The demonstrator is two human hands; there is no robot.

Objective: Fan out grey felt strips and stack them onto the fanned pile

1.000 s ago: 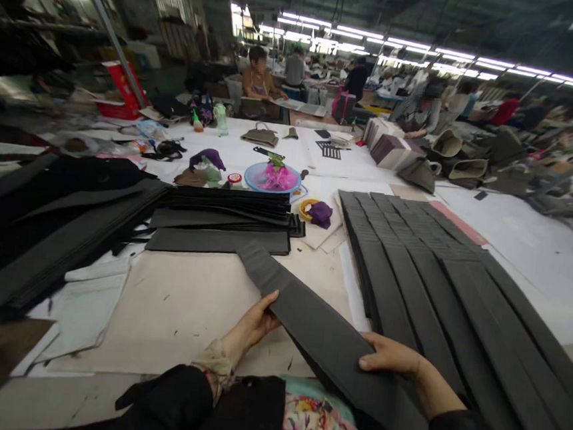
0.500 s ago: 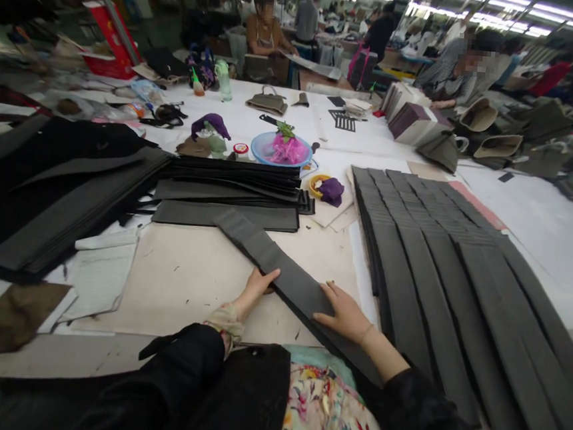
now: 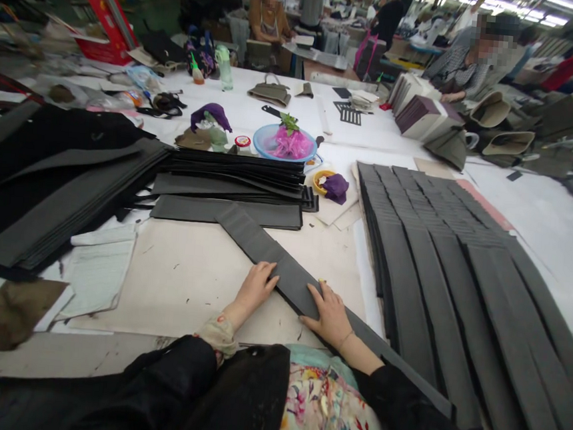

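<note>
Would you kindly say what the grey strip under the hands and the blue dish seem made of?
Grey strip: probably fabric or synthetic leather, matte; its dull, even surface leaves which open. Blue dish: likely smooth plastic, from its thin, evenly coloured rim.

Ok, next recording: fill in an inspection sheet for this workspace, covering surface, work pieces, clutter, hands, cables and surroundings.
Surface: white-covered table; flat beige sheet before the person, with small dark scraps on it.
Work pieces: long dark-grey fabric-like strip lying diagonally; flat stack of black and grey strips ahead; overlapping rows of dark-grey strips at right.
Clutter: round light-blue dish with crumpled pink plastic bag; purple cloth at a small round yellow bowl.
Hands: left hand at the diagonal strip's edge, grip unclear; right hand spread on top.
Cables: nothing seen for certain.
Surroundings: co-workers beyond the table; lit ceiling lamps, upper right.
</note>
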